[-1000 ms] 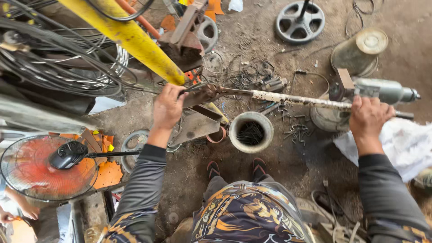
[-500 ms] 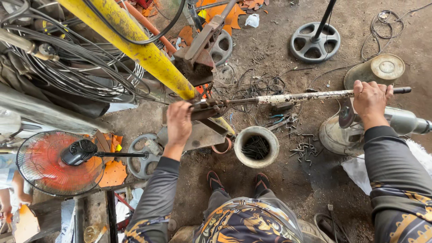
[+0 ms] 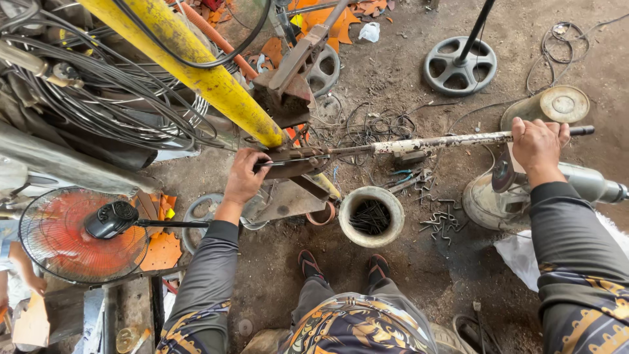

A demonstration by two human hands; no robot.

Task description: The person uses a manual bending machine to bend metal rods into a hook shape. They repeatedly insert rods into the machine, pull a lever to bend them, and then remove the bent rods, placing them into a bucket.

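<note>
- Left hand [image 3: 246, 176]: fingers curled and pressed together around a thin dark rod [image 3: 288, 161] at the head of a rusty bending tool [image 3: 296, 172], just below the yellow pipe [image 3: 196, 72].
- Right hand [image 3: 537, 145]: fingers wrapped tight around the far end of a long pale lever bar [image 3: 445, 140], thumb underneath; dark tip of the bar sticking out past the knuckles.
- Lever bar: lying almost level, running from the bending tool on the left across to the right hand, above the dirt floor.
- Grey pot [image 3: 371, 216]: standing on the ground between tool and feet, holding dark short rod pieces.
- Bent wire pieces [image 3: 442, 219]: scattered on the floor just right of the pot.
- Angle grinder [image 3: 583, 182]: lying under the right forearm, disc close to the wrist.
- Red fan [image 3: 82, 236]: lying at lower left, beside orange scraps.
- Coiled black cables [image 3: 98, 98]: heaped at upper left behind the yellow pipe.
- Sandalled feet [image 3: 344, 267]: planted near the pot.
</note>
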